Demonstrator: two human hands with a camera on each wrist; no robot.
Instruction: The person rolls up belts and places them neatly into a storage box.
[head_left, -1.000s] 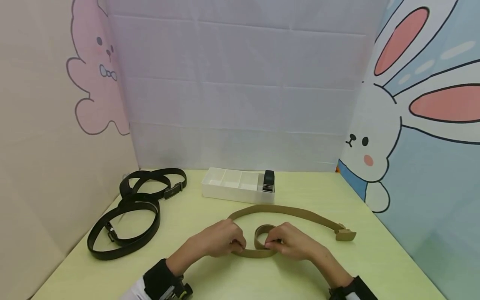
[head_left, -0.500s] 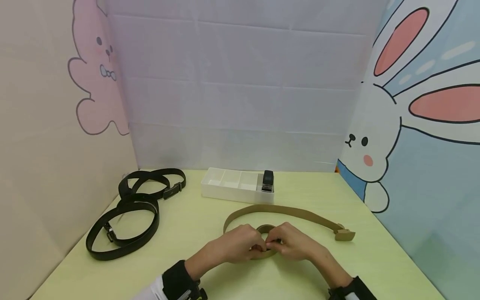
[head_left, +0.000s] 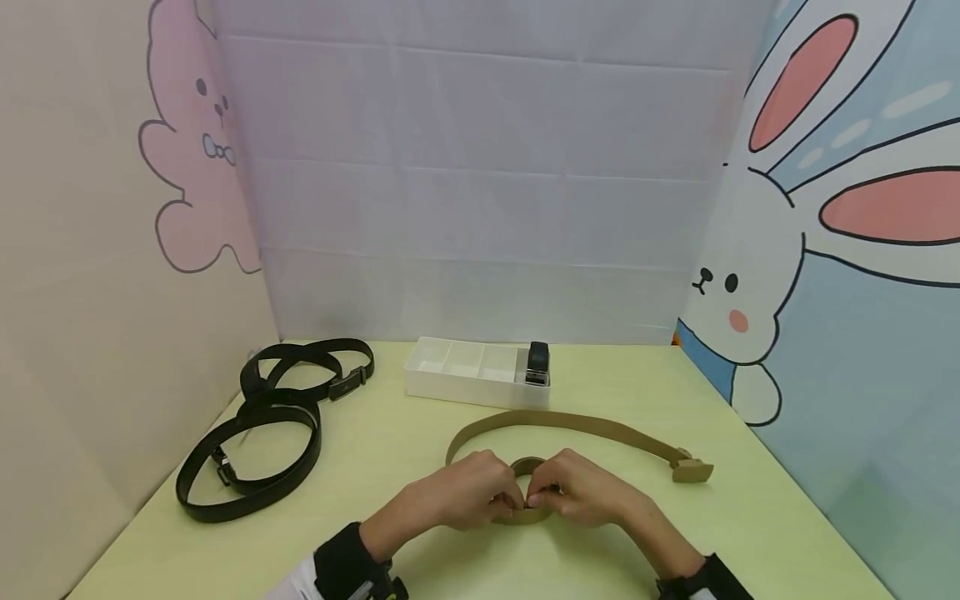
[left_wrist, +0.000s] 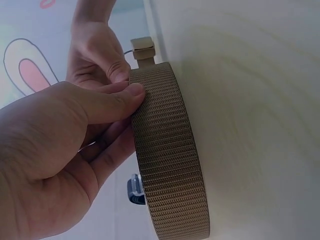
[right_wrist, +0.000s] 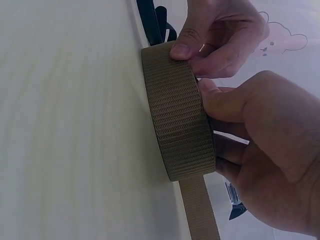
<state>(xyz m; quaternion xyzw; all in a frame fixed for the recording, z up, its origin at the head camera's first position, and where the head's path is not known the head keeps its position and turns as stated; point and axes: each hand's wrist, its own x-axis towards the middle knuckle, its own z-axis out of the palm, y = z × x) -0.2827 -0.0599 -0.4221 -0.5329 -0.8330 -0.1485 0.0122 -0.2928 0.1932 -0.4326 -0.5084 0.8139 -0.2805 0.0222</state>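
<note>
Both hands — left hand (head_left: 468, 492), right hand (head_left: 581, 490) — pinch the tan belt (head_left: 570, 423) roll; buckle (head_left: 692, 472) at 3 o'clock. Roll tight, edges even.

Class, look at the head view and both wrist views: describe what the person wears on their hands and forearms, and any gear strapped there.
Both hands, the left hand and the right hand, are bare: no gloves, and no rings show. Each wrist carries a black cuff, left cuff and right cuff, with a white sleeve behind the left one. Dark hardware sits on the left cuff; its details are too small to tell.
</note>
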